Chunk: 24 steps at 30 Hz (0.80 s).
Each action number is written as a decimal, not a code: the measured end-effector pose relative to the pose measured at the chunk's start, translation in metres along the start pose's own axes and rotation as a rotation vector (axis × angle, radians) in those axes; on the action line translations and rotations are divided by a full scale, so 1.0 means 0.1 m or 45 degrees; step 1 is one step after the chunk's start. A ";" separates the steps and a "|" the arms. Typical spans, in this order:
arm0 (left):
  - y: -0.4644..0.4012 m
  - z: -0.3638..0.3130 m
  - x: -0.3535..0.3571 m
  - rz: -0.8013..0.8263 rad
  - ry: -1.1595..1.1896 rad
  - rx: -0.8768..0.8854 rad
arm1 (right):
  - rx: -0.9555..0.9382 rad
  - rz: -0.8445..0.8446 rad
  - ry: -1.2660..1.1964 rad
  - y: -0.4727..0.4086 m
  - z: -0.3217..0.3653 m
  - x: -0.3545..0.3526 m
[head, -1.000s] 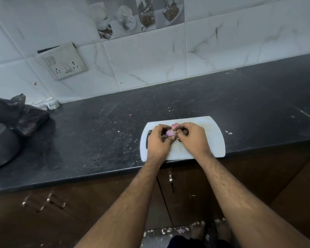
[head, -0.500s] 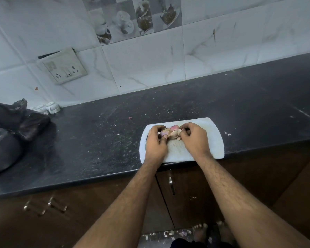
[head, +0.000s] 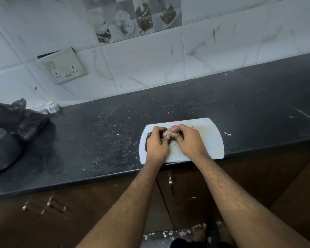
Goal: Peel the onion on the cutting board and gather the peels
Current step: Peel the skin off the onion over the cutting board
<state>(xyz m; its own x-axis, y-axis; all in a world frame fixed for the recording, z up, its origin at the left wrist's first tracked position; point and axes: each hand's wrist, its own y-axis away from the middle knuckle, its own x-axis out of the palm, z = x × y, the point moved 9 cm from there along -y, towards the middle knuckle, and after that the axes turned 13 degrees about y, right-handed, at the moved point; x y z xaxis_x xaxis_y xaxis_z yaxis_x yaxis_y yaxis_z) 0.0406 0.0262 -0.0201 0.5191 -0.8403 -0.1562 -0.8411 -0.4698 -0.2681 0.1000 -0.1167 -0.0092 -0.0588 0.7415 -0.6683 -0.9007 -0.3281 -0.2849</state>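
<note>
I see the onion [head: 169, 132] held just above the far half of the white cutting board [head: 211, 147], mostly covered by fingers, so I cannot tell which way its long axis runs; only pink and pale patches show between the hands. The board lies at the front edge of a dark speckled countertop [head: 97, 133] scattered with small peel bits [head: 227, 134]. Behind it I see a white marbled tile wall [head: 143, 65] with a switch socket [head: 64, 66], and a black bag [head: 23, 117] sits far left. Brown cabinets [head: 186, 190] run below. My left hand [head: 157, 143] curls around the onion's left side, gripping it, and my right hand [head: 189, 139] pinches at its top with curled fingers.
</note>
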 end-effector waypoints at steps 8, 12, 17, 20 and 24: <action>-0.02 0.06 0.00 0.022 0.112 -0.089 | -0.017 0.047 0.034 0.03 0.07 -0.02; -0.04 0.09 0.00 0.095 0.334 -0.191 | -0.050 0.107 0.056 0.04 0.12 0.00; -0.09 0.20 -0.06 0.012 0.660 -0.380 | 0.065 0.012 -0.081 0.00 -0.03 -0.13; -0.10 0.21 -0.03 0.040 0.672 -0.398 | 0.029 -0.053 -0.046 -0.02 -0.05 -0.12; -0.08 0.18 0.01 0.056 0.673 -0.397 | -0.084 -0.015 0.108 -0.03 0.03 0.01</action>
<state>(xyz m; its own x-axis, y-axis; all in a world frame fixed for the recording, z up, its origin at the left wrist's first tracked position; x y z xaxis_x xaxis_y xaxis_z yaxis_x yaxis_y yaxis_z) 0.0502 0.0343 -0.0350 0.4046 -0.8434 0.3535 -0.9062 -0.4216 0.0313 0.1009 -0.1136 -0.0068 -0.0095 0.6944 -0.7195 -0.8707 -0.3596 -0.3355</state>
